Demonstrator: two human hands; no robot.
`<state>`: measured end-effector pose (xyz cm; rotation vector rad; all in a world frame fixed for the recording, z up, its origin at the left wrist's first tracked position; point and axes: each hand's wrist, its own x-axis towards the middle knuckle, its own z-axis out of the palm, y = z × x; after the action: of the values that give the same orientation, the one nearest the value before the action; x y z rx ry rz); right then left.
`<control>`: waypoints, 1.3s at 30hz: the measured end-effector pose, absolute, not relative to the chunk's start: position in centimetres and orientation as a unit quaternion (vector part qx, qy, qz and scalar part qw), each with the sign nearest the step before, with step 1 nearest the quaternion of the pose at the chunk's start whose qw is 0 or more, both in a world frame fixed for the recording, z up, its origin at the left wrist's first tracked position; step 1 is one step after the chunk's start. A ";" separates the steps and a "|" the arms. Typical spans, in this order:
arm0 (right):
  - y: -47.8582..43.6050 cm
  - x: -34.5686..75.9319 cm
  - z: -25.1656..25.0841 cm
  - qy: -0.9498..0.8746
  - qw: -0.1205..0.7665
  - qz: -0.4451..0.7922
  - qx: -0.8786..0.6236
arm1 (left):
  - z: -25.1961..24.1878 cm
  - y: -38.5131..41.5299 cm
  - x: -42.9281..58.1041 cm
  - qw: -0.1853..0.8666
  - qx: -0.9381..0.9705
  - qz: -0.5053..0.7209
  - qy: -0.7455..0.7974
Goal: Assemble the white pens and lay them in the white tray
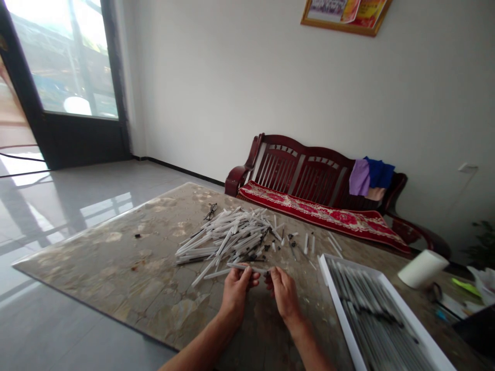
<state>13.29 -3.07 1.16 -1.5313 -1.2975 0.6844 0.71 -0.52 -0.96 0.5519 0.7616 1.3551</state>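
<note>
Left hand point(236, 294) grasped a slim white plastic tube point(247, 268) between thumb and fingers, holding it level above the stone-patterned tabletop point(116, 263), toward its near edge. I observed the right hand point(284, 292) with its fingers point(273, 275) curled at the tube's far, dark-tipped end; whether they gripped it I could not tell. A loose pile of similar tubes point(226, 239) lay mid-tabletop, just ahead of both hands. Small black parts point(290, 243) were scattered to its right. A white tray point(341, 314) of packed tubes sat toward the right edge; eyeglasses point(211, 211) lay beyond the pile.
</note>
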 end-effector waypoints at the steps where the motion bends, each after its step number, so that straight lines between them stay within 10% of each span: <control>1: -3.1 13.3 1.2 -0.536 0.492 0.285 -0.624 | -1.0 -0.5 0.7 0.681 0.246 0.600 0.339; 20: -2.6 13.6 1.1 -0.466 0.462 0.405 -0.636 | -0.5 -0.6 0.7 0.696 0.256 0.587 0.325; 27: 4.8 17.8 2.4 -0.596 0.251 0.038 -0.762 | -0.5 -0.6 0.6 0.708 0.232 0.575 0.338; 39: 7.7 17.6 1.9 -0.635 0.079 -0.010 -0.768 | -0.3 -0.7 0.6 0.697 0.318 0.542 0.344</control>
<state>17.58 7.66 1.88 -2.2993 -1.9007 -0.0298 0.57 -0.75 -0.26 0.7088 0.7680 1.2091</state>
